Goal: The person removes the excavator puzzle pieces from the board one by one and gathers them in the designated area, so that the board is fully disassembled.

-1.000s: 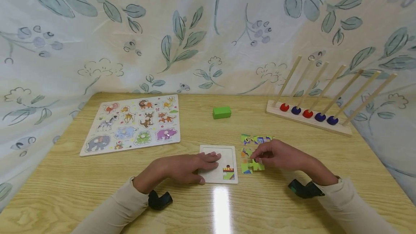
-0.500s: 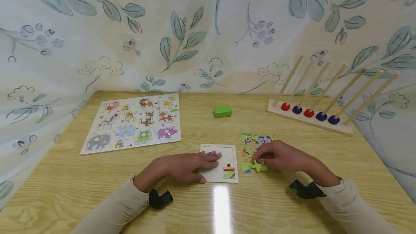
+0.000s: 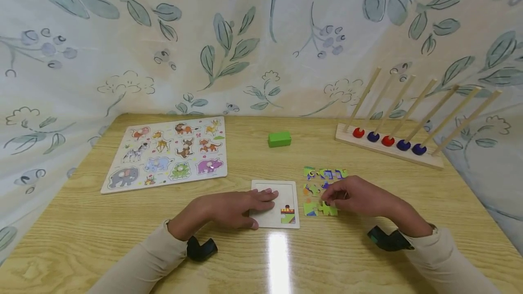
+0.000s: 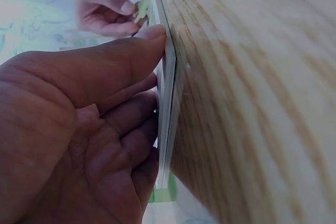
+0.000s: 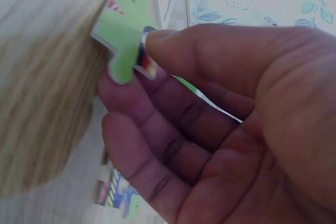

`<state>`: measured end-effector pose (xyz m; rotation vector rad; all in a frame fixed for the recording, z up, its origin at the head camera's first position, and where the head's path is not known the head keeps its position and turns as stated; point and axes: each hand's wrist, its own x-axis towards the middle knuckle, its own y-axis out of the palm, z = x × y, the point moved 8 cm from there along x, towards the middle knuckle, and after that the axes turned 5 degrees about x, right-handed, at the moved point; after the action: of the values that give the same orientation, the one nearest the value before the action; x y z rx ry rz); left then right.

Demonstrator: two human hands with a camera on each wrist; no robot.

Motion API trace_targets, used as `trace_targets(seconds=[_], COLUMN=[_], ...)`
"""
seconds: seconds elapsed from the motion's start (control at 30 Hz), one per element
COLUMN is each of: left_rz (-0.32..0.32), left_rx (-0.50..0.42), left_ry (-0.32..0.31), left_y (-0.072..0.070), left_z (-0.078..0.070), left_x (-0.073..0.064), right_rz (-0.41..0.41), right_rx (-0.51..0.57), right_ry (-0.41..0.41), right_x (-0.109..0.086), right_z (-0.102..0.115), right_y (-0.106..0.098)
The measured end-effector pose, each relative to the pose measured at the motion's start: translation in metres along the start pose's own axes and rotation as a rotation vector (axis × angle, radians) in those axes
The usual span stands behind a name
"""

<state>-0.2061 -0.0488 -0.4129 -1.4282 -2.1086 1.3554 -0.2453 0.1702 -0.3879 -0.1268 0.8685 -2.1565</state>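
Note:
My left hand rests on a small white puzzle tray, fingers extended across it. In the left wrist view its thumb lies against the tray's edge. One green and red jigsaw piece sits in the tray's near right corner. To the right, my right hand pinches a green jigsaw piece between thumb and fingers. That piece is tilted in the right wrist view. Beside and beyond this hand lie several loose jigsaw pieces, some partly hidden by it.
An animal peg puzzle board lies at the back left. A green block stands at the back middle. A wooden rod stand with red and blue beads is at the back right. A patterned cloth hangs behind the table.
My right hand has shifted slightly to the right with the green jigsaw piece, away from the green piece beside it. The left hand stays on the tray.

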Motion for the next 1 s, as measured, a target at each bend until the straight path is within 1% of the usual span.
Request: trace_targets(seconds=[0.13, 0.27, 0.43, 0.57, 0.8, 1.0], left_rz=[-0.001, 0.003, 0.002, 0.0, -0.003, -0.003], left_rx=[0.002, -0.006, -0.01, -0.013, -0.01, 0.015], left_ry=[0.008, -0.002, -0.014, -0.007, 0.011, 0.015], left_y=[0.0, 0.0, -0.001, -0.001, 0.0, 0.0], left_z=[0.0, 0.0, 0.0, -0.001, -0.001, -0.002], left_x=[0.0, 0.0, 0.0, 0.0, 0.001, 0.003], right_rz=[0.003, 0.012, -0.007, -0.017, -0.053, -0.073], right_rx=[-0.026, -0.03, -0.047, -0.033, -0.01, -0.012], right_ry=[0.013, 0.033, 0.043, 0.04, 0.023, -0.028], right_x=[-0.001, -0.001, -0.002, -0.002, 0.004, 0.01], right_z=[-0.002, -0.004, -0.003, -0.001, 0.002, 0.009], right_y=[-0.002, -0.004, -0.009, -0.01, -0.004, 0.005])
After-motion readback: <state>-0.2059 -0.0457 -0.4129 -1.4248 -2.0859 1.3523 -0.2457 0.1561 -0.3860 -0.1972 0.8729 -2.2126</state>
